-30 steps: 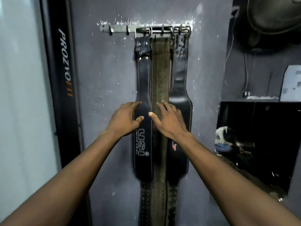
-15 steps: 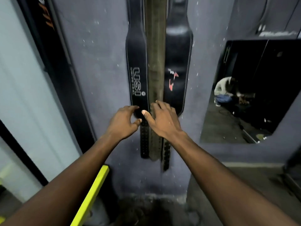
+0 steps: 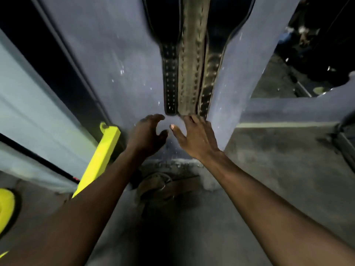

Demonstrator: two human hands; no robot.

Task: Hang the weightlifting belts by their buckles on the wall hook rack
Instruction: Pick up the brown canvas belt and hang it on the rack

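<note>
Three belts hang side by side on the grey wall; only their lower ends show. A black belt [image 3: 170,77] is on the left, a tan belt [image 3: 189,73] in the middle, another black belt [image 3: 209,73] on the right. The hook rack is out of view above. My left hand [image 3: 147,136] is just below the left belt's tip, fingers curled and apart, holding nothing. My right hand [image 3: 194,136] is spread flat, its fingertips at the tan belt's bottom end. A brownish coiled belt [image 3: 163,189] lies on the floor at the wall's foot, between my forearms.
A yellow bar [image 3: 98,160] leans at the lower left beside a dark frame [image 3: 57,54]. A mirror [image 3: 299,54] on the right reflects the gym floor. The grey concrete floor [image 3: 278,160] spreads to the right.
Both hands have slid down the hanging belts from their wide middle parts to the bottom tips. My view has tilted down, so the rack is gone and the floor belt appears.
</note>
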